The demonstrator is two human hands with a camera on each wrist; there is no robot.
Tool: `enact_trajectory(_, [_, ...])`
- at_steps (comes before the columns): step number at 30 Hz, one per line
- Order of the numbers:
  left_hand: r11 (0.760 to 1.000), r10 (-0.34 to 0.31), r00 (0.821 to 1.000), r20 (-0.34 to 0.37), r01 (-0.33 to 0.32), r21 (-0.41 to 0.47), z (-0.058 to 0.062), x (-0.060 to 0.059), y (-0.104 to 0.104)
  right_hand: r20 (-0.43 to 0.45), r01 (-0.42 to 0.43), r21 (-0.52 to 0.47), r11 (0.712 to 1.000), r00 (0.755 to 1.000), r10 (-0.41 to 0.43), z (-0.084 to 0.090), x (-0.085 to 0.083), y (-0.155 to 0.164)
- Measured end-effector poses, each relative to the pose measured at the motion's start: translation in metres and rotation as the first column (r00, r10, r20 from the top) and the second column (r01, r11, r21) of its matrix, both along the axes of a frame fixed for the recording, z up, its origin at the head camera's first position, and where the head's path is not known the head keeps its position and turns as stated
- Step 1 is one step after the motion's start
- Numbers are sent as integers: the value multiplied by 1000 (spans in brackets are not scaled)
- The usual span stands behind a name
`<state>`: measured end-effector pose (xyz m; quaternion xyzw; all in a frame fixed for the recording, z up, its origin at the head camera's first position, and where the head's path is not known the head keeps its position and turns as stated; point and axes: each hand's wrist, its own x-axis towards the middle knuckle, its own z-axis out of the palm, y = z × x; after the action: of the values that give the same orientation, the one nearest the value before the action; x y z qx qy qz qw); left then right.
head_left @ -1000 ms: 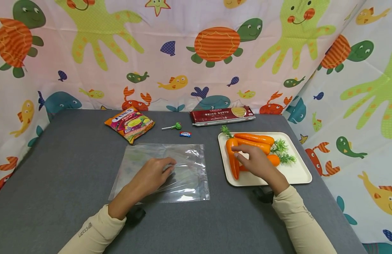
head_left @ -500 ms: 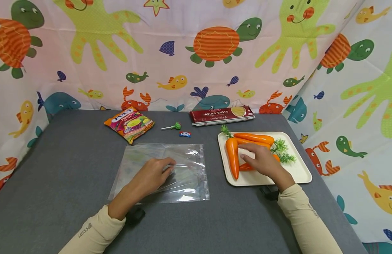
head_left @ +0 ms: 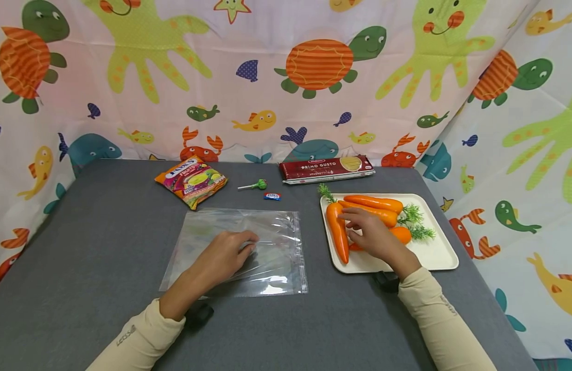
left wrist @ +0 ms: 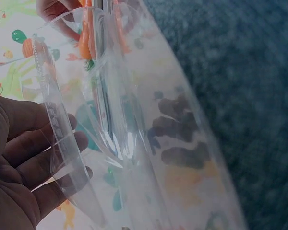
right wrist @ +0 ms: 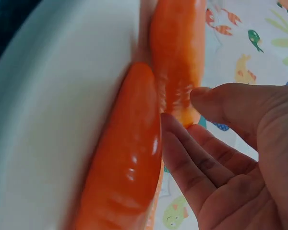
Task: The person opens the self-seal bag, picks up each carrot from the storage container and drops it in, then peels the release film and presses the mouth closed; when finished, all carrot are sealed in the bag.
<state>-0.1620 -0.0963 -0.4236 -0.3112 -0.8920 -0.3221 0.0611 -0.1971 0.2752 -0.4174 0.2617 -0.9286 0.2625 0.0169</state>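
Bag (head_left: 278, 268) lies spread left of the rimmed tray (head_left: 434, 252), which should stop the carrots (head_left: 374, 202) rolling; whether the left hand (head_left: 226, 256) pinches or merely steadies it, I can't tell. The right hand (head_left: 373, 236), loosely wide, is at the leftmost carrot (head_left: 339, 239).

Left grip (head_left: 223, 257) curved, right grip (head_left: 374, 234) parted!

Here we are: the left arm (head_left: 137, 337) slants inward, the right arm (head_left: 445, 324) mirrors it, cream sleeves (head_left: 149, 322) down to both wrists (head_left: 176, 293). Near the middle of the tabletop (head_left: 91, 237), the left grip is knuckles up, its bent fingers aimed toward the right edge; whether its thumb meets them is too close to call! And nearer that right edge, the right grip points leftward, fingers (right wrist: 194, 179) bent, thumb (right wrist: 225, 98) clearly apart. Both sit well short of the far edge.
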Motion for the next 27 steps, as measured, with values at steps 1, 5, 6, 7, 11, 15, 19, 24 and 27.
enact_trajectory(1, [1000,-1,1000,-1,1,0,0,0,0,-16,-1,34,999,1000,1,0,0,-1])
enact_trajectory(5, [1000,-5,1000,-6,4,-2,-2,0,0,-84,-24,160,987,996,38,0,0,-5])
enact_trajectory(6, [1000,-5,1000,-5,5,-2,-2,0,0,-100,-33,194,981,994,53,1,-1,-6])
enact_trajectory(7, [1000,-5,1000,-6,5,-1,-2,0,0,-115,-45,221,974,991,72,1,-1,-8])
enact_trajectory(11, [1000,0,1000,1,0,-2,-1,0,1,-159,-68,313,947,980,123,1,-3,-11])
enact_trajectory(15, [1000,6,1000,14,-6,-11,0,0,1,-160,-63,363,930,979,129,1,-3,-13])
enact_trajectory(19, [1000,-1,1000,22,1,-9,0,1,2,-137,-71,378,923,982,132,2,-2,-12])
enact_trajectory(24, [1000,-10,1000,14,10,2,0,1,2,-122,-93,372,924,982,148,4,0,-9])
enact_trajectory(27, [1000,-13,1000,11,13,1,0,1,2,-111,-106,350,931,982,154,4,1,-6])
